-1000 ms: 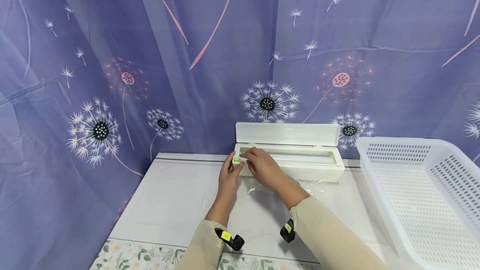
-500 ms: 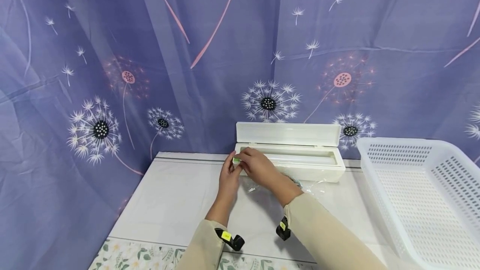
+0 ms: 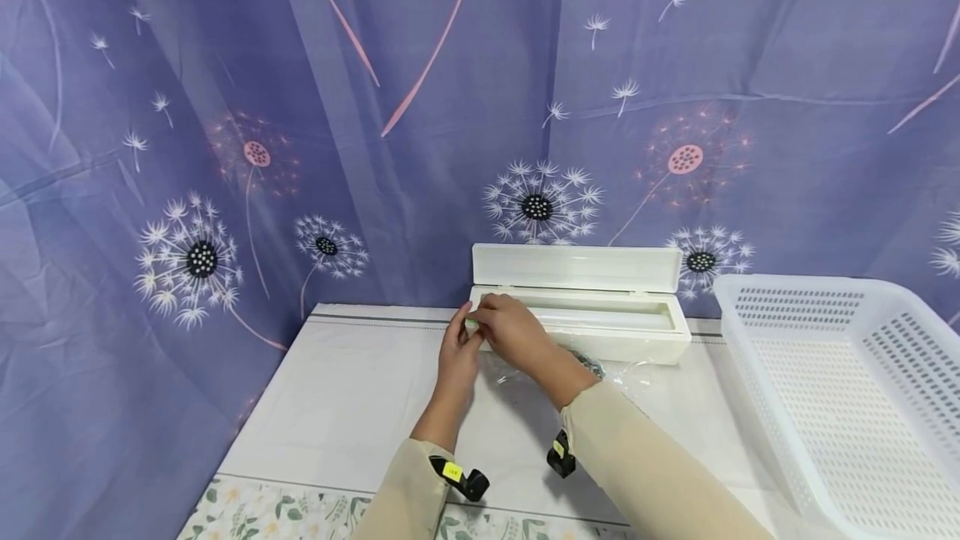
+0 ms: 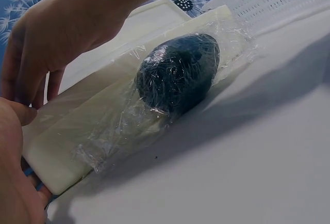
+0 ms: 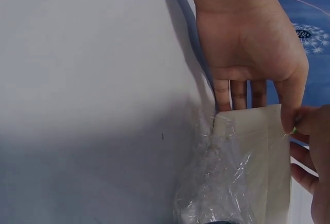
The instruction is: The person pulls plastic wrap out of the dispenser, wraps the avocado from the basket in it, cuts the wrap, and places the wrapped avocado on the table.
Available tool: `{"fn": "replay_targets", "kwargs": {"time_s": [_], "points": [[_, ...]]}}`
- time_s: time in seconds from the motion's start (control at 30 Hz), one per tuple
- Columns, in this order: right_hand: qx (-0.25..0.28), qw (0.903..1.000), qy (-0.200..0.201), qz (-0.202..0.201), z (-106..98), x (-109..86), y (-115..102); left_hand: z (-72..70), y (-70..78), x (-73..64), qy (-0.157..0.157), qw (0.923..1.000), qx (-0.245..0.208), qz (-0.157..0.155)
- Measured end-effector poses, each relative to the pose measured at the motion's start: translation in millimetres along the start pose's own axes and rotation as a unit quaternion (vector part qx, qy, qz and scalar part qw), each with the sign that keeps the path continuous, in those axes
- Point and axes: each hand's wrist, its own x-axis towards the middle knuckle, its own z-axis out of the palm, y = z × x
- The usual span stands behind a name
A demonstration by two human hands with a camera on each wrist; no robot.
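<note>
A white cling film dispenser [image 3: 637,347] stands at the back of the table, its lid [image 3: 573,267] raised and a pale roll [image 3: 615,320] inside. My left hand [image 3: 456,367] grips the dispenser's left end, fingers behind it and thumb at the top edge. There my right hand [image 3: 519,338] pinches a small green slider [image 3: 471,325], mostly hidden by the fingers. Against the dispenser's front lies a dark oval thing [image 4: 178,72] covered in clear, wrinkled film [image 4: 111,141]. In the head view my right wrist hides most of it.
To the right stands a large white perforated basket [image 3: 832,407]. A white cloth [image 3: 345,407] with a floral border covers the table. Behind the dispenser hangs a purple dandelion-print curtain [image 3: 420,190].
My right hand has shifted slightly left and closed over the green slider, which shows less than before. The right forearm moved left. My left hand stays at the dispenser's end.
</note>
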Motion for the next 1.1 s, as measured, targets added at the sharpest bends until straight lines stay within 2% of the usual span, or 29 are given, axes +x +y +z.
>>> {"fn": "replay_targets", "kwargs": {"time_s": [0.57, 1.1], "points": [[-0.023, 0.9993, -0.011, 0.028, -1.8, -1.9, -3.3, -1.4, -0.8, -0.1, 0.001, 1.0000, -0.006, 0.007], [-0.028, 0.9990, -0.003, 0.034, -1.4, -3.8, -2.5, -2.1, -0.7, -2.2, -0.008, 0.9996, 0.022, 0.014]]}}
